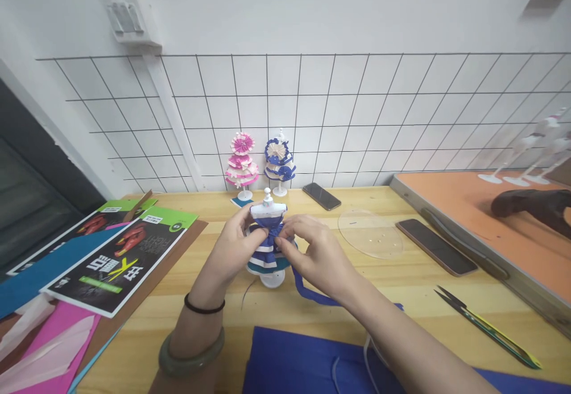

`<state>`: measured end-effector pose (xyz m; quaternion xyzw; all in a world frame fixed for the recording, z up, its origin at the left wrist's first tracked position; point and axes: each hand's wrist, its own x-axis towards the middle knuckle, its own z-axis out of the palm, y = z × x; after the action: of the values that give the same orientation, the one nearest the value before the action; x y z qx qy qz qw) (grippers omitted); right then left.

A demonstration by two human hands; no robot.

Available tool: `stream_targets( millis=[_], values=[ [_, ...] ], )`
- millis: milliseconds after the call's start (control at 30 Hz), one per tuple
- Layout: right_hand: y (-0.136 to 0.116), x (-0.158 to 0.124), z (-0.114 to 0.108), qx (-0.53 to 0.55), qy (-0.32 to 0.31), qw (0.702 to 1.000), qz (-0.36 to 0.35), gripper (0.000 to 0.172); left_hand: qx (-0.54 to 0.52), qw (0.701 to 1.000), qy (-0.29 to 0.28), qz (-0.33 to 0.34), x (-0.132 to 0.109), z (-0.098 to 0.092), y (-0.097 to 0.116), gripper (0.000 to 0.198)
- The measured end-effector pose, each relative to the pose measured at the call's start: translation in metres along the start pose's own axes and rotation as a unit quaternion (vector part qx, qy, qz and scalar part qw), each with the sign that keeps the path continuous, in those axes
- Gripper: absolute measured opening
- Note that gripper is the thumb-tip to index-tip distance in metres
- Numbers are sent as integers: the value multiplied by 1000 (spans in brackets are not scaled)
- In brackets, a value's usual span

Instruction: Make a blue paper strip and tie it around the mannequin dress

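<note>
A miniature white dress form (268, 209) on a round white base stands upright in front of me, dressed in a blue and white striped paper dress (264, 258). My left hand (232, 245) is closed around its left side, with the thumb pressing on the waist. At the waist's right side, my right hand (316, 254) pinches a blue paper strip (307, 291), whose loose end trails right beneath my forearm. The fingertips of both hands nearly meet there and partly hide the waist.
Behind are a pink dressed form (243, 165), a blue one (279, 162) and a phone (322, 196). A clear disc (370, 234), another phone (436, 246) and tweezers (488, 325) lie right. Blue paper (285, 361) lies in front; paper packs (120, 257) lie left.
</note>
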<state>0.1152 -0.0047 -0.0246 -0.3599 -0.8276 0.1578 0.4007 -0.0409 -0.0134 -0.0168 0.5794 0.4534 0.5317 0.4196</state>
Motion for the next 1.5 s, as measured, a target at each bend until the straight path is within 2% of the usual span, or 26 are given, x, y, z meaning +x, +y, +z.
stream_targets(
  millis=[200,367,533,733,833,1033,1133,1300,1500],
  values=[
    [-3,2,-7,47,-35,998,11,12,-41,998,-47,-23,-3,-6,-2,43],
    [-5,0,-10,54,-51,997,-7,12,-52,994,-98,-24,-5,-14,-1,50],
    [-5,1,-11,49,-56,997,-16,13,-79,987,-140,-16,-7,-19,1,46],
    [-4,0,-11,13,-45,998,-33,8,21,998,-56,-4,-6,-16,4,35],
    [-5,-1,-12,-24,-41,998,-49,7,58,998,-35,-6,-6,-15,5,36],
    [-12,-2,-17,-140,-49,985,-92,14,62,998,-29,-7,-5,-17,4,37],
    [-18,-1,-17,-137,-45,987,-73,8,58,998,-25,-6,-5,-17,4,37],
    [-25,4,-12,-118,-64,991,-21,10,71,997,-25,-3,-6,-16,6,34],
    [-24,8,-6,-178,-62,982,-26,11,71,997,-24,0,-5,-17,4,34]
  ],
)
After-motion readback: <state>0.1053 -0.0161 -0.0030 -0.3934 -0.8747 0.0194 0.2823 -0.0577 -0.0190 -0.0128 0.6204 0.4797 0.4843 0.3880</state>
